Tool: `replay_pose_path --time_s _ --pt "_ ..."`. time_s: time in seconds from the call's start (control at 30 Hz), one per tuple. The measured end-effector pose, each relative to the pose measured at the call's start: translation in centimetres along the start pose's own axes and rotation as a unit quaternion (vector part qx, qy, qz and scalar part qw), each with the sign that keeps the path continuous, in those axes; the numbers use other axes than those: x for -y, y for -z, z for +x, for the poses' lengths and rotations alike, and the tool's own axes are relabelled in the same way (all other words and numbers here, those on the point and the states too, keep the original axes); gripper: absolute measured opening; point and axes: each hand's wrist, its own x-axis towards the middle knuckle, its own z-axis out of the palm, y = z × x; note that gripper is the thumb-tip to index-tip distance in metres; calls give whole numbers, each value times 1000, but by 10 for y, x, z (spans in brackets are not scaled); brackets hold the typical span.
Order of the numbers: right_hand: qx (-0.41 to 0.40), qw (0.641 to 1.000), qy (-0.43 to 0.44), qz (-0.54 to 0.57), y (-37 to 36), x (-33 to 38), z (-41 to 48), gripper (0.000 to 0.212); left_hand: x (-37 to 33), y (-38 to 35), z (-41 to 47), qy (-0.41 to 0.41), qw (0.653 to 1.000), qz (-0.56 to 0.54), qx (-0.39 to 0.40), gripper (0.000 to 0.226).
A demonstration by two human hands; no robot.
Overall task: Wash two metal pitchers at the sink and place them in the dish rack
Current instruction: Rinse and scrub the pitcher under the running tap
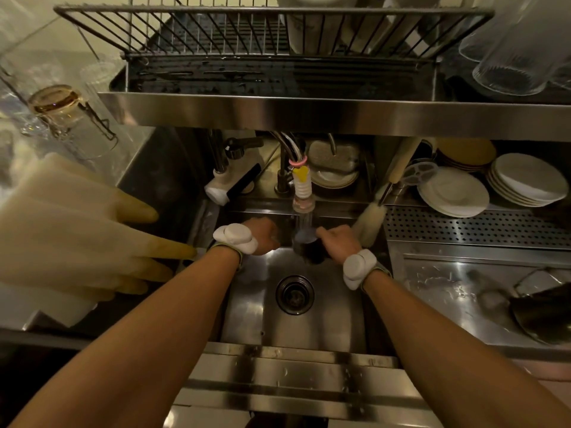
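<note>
A dark metal pitcher (309,250) is held under the faucet head (304,200), with water running into its mouth. My right hand (338,242) grips the pitcher from its right side. My left hand (262,236) hovers just left of the stream, fingers curled; I cannot tell whether it touches the pitcher. Both hands are over the steel sink (333,304), above the drain (295,294). A wire dish rack (216,38) sits on the shelf above the sink. A second pitcher is not clearly visible.
A rubber glove (77,230) hangs at the left. A bottle brush (370,217) leans right of the faucet. Stacked plates (494,186) stand at back right, a perforated drainboard (479,223) before them. Glasses (513,50) stand upper right, a dark pan (543,313) on the right counter.
</note>
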Motion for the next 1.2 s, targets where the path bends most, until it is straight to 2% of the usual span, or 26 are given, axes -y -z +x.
replay_pose_path --time_s 0.1,0.2,0.33,0.5,0.67,0.8,0.87,0.97,1.03,1.1,1.2 --pt "11 1000 -10 -1 -2 -7 -2 45 5 2 0 9 1000 7 6 31" --pt "-15 1000 -6 12 -4 -6 1 47 6 3 -1 12 1000 7 1 30" --pt "30 1000 1 0 -9 -1 -4 44 8 0 -2 6 1000 1 7 33" --pt "-23 1000 -13 7 -2 -6 0 45 9 -6 -3 11 1000 6 9 35" --pt "12 1000 -3 -7 -7 -3 -3 46 9 -2 -5 12 1000 5 7 38" --pt "-19 1000 6 -10 -4 1 2 49 10 -4 -4 19 1000 -11 -6 38" --pt "-1 1000 14 0 -10 9 1 47 12 -4 -5 20 1000 -10 -1 37" --pt "24 1000 -6 1 -1 5 0 43 15 -3 -6 17 1000 -11 7 34" --pt "6 1000 -15 2 6 1 5 42 15 -4 -7 18 1000 -11 3 36" --pt "-14 1000 0 0 3 3 8 44 15 -6 -8 21 1000 -11 2 39" --pt "12 1000 25 -12 -5 6 6 46 15 -9 -7 31 999 0 10 41"
